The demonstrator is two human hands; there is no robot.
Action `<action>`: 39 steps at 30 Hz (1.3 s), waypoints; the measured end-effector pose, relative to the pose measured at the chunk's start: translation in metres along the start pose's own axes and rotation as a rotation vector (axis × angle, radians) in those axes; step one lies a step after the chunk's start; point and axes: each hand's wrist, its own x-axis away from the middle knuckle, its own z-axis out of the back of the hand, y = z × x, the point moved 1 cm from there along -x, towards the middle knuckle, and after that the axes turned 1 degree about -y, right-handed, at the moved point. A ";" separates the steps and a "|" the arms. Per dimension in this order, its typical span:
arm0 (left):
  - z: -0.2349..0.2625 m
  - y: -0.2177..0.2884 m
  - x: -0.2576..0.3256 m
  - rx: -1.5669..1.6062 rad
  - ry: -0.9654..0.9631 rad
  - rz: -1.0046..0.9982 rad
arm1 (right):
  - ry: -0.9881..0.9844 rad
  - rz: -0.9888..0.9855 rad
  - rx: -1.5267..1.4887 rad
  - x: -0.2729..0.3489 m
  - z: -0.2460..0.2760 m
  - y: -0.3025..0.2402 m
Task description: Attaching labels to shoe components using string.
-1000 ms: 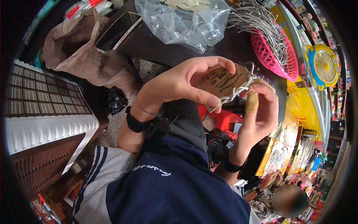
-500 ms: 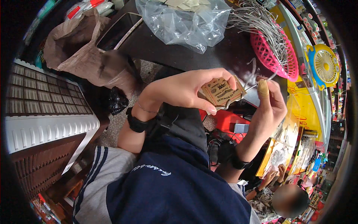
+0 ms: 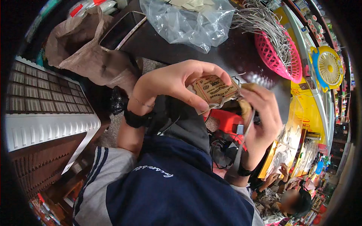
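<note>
A small stack of tan printed cardboard tags (image 3: 215,90) sits in my left hand (image 3: 177,81), gripped by its edges between thumb and fingers. A pale cord (image 3: 247,132) runs around the tags' lower right side and trails down past my right hand (image 3: 266,113). The fingers of that hand are closed at the tags' right corner and somewhat smeared by motion; they pinch the cord there. A thumb or finger of my right hand wears a tan cover. The cord's exact path behind the fingers is hidden.
On the dark table (image 3: 158,49) lie a clear plastic bag (image 3: 188,28) with pale tags and a phone (image 3: 122,32). A pink basket (image 3: 264,52) holds many grey-white cords (image 3: 279,41). A brown sack (image 3: 71,45) stands left. A person (image 3: 281,199) works at lower right.
My right hand has moved down and inward against the tags, and the cord that stretched up to the right now hangs below it. The tags have shifted slightly left.
</note>
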 end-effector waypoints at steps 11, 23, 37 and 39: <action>-0.006 0.006 -0.001 0.140 -0.032 0.049 | -0.081 0.287 0.254 0.000 0.008 0.000; -0.010 0.000 -0.012 0.127 -0.107 -0.055 | 0.157 0.304 0.333 0.008 0.001 0.007; -0.006 -0.001 -0.011 0.162 -0.049 -0.005 | 0.044 0.203 0.261 0.006 0.004 0.010; -0.005 -0.002 -0.012 0.157 -0.042 -0.004 | 0.031 0.205 0.266 0.007 0.004 0.010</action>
